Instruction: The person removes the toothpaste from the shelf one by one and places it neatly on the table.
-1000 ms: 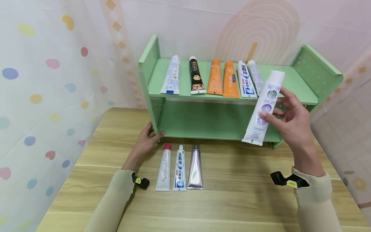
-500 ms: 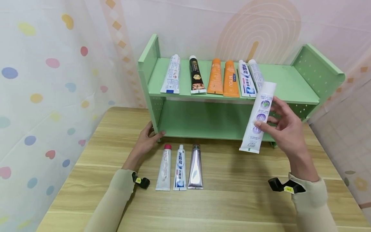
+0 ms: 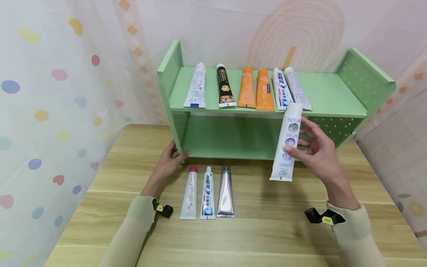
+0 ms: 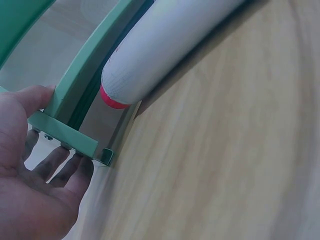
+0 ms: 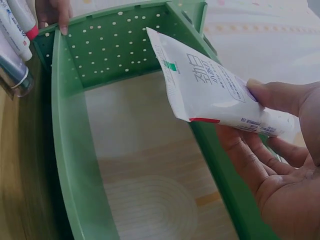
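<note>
My right hand (image 3: 318, 157) pinches a white toothpaste tube (image 3: 287, 142) between thumb and fingers, cap up and flat crimped end down. The tube is in front of the green two-tier shelf (image 3: 333, 94), its cap overlapping the upper tier's front edge in the head view. In the right wrist view, the crimped end of the tube (image 5: 210, 90) points toward the shelf's perforated side. My left hand (image 3: 166, 163) grips the shelf's lower left corner; in the left wrist view the thumb lies over the green edge (image 4: 65, 132) and the fingers curl beneath.
On the upper tier lie several tubes: a white one (image 3: 197, 87), a black one (image 3: 226, 87), two orange ones (image 3: 265, 92) and two more white ones. On the wooden table (image 3: 250, 241), a red-capped tube (image 3: 189, 196), a blue-white tube (image 3: 208, 194) and a silver tube (image 3: 226, 194) lie side by side.
My right hand has carried the white toothpaste tube left and downward, away from the upper tier's right part. The left hand stays on the shelf corner.
</note>
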